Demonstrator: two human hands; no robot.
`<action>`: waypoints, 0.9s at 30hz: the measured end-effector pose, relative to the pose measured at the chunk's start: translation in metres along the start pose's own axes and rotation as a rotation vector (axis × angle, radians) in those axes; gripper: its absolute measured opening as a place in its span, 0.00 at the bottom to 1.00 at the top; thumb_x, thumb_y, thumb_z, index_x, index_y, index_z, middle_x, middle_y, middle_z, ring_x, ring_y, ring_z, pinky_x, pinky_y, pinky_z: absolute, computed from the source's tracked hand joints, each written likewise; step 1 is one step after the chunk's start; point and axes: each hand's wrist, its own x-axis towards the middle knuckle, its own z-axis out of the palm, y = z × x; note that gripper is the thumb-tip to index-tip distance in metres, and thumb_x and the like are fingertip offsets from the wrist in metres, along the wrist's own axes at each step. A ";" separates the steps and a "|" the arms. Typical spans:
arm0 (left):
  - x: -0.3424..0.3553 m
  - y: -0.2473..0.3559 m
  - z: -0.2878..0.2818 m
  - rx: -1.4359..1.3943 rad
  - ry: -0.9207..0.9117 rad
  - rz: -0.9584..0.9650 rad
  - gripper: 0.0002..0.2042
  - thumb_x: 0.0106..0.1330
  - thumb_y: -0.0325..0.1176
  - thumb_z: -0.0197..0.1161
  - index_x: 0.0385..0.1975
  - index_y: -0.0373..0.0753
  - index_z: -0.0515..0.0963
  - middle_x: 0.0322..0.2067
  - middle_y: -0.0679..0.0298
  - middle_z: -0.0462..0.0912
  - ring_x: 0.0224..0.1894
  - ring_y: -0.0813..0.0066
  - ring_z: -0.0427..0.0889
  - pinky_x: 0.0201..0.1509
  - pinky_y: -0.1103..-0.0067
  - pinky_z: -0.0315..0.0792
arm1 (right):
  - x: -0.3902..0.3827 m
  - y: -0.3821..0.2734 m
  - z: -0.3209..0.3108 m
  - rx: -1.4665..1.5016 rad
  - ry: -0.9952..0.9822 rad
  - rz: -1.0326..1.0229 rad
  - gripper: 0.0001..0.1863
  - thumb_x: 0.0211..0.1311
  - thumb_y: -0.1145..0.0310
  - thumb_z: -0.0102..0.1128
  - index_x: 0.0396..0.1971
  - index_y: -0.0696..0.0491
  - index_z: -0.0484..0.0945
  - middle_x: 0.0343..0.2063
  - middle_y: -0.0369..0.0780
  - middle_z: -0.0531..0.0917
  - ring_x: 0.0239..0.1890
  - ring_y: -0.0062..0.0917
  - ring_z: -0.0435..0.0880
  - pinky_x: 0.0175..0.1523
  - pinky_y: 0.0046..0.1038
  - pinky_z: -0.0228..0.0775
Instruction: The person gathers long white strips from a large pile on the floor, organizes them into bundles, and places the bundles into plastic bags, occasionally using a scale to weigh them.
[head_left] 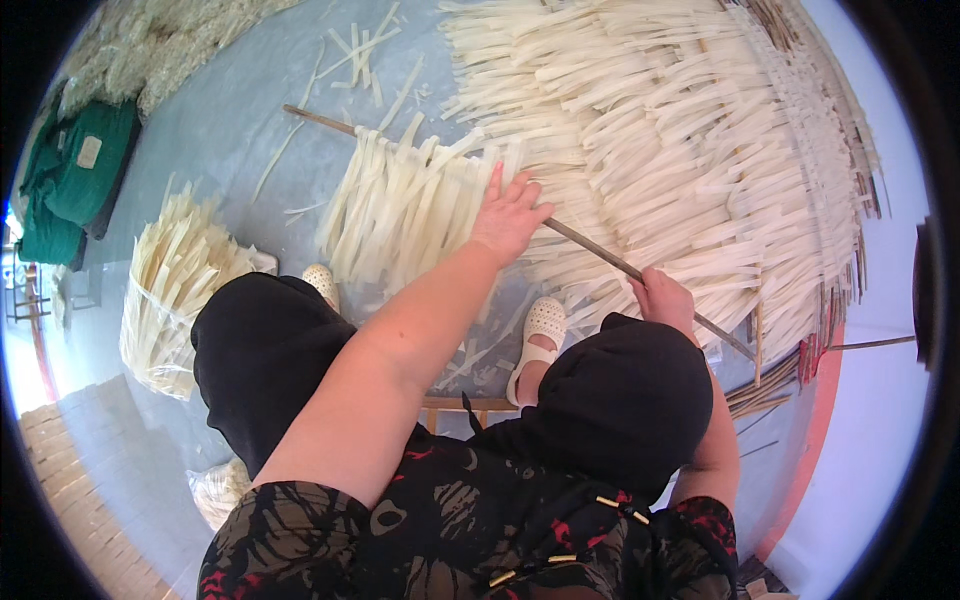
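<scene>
Reaching forward over black-trousered knees, the person stretches the left arm out long and nearly straight, the right arm bent close past the right knee. The floor (230, 120) is pale grey, covered toward the far right by a broad spread of flat, cream-white strips (700, 150); a bag of the same strips (175, 280) stands at the near left, and green cloth (75, 175) lies at the far left. The left hand (508, 215) lies open, fingers spread flat, pressing on a bunch of strips (400, 210) draped over a long thin stick (590, 245) in front of the white shoes. The right hand (662, 297) is curled shut around the same stick, nearer its right end.
</scene>
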 end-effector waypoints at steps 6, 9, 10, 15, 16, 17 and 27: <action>-0.012 -0.028 0.002 0.000 0.000 -0.039 0.12 0.59 0.28 0.55 0.40 0.53 0.77 0.57 0.66 0.71 0.69 0.66 0.58 0.72 0.44 0.36 | -0.082 0.069 -0.029 -0.124 0.087 -0.023 0.12 0.61 0.58 0.58 0.30 0.51 0.71 0.24 0.42 0.76 0.27 0.41 0.78 0.32 0.41 0.69; -0.015 -0.029 0.004 -0.045 -0.025 -0.069 0.11 0.59 0.29 0.55 0.39 0.53 0.77 0.57 0.66 0.71 0.69 0.67 0.58 0.69 0.38 0.37 | -0.120 0.111 -0.044 -0.250 0.088 -0.025 0.12 0.60 0.59 0.59 0.30 0.51 0.70 0.24 0.42 0.75 0.28 0.41 0.78 0.32 0.40 0.69; -0.015 -0.028 0.006 -0.064 -0.025 -0.064 0.11 0.59 0.29 0.55 0.39 0.53 0.77 0.55 0.66 0.72 0.69 0.67 0.58 0.67 0.36 0.38 | -0.130 0.123 -0.046 -0.256 0.082 -0.016 0.11 0.59 0.60 0.59 0.31 0.51 0.71 0.24 0.42 0.75 0.28 0.41 0.78 0.32 0.41 0.69; -0.008 -0.026 0.014 -0.079 -0.048 -0.120 0.08 0.59 0.29 0.56 0.35 0.51 0.79 0.51 0.65 0.72 0.68 0.66 0.59 0.67 0.36 0.38 | -0.099 0.091 -0.081 -0.083 -0.159 0.083 0.14 0.61 0.57 0.59 0.32 0.53 0.74 0.26 0.44 0.79 0.30 0.44 0.79 0.35 0.39 0.71; -0.011 -0.031 0.017 -0.084 0.018 -0.138 0.08 0.59 0.29 0.56 0.33 0.51 0.80 0.50 0.65 0.72 0.68 0.66 0.59 0.67 0.36 0.38 | -0.076 0.069 -0.094 0.006 -0.275 0.096 0.16 0.62 0.55 0.59 0.34 0.54 0.75 0.26 0.44 0.80 0.30 0.43 0.80 0.36 0.37 0.72; -0.013 -0.030 0.018 -0.088 0.007 -0.136 0.08 0.59 0.29 0.56 0.33 0.51 0.80 0.50 0.65 0.72 0.68 0.66 0.59 0.67 0.36 0.38 | -0.051 0.046 -0.102 0.098 -0.393 0.117 0.18 0.62 0.53 0.59 0.35 0.54 0.76 0.26 0.45 0.81 0.30 0.42 0.81 0.36 0.36 0.73; -0.018 -0.029 0.004 -0.096 0.135 -0.059 0.09 0.53 0.32 0.64 0.33 0.54 0.81 0.43 0.69 0.74 0.66 0.70 0.62 0.67 0.36 0.40 | 0.116 -0.105 -0.028 1.063 -1.134 0.225 0.22 0.68 0.47 0.50 0.41 0.52 0.77 0.18 0.34 0.72 0.17 0.15 0.69 0.20 0.20 0.59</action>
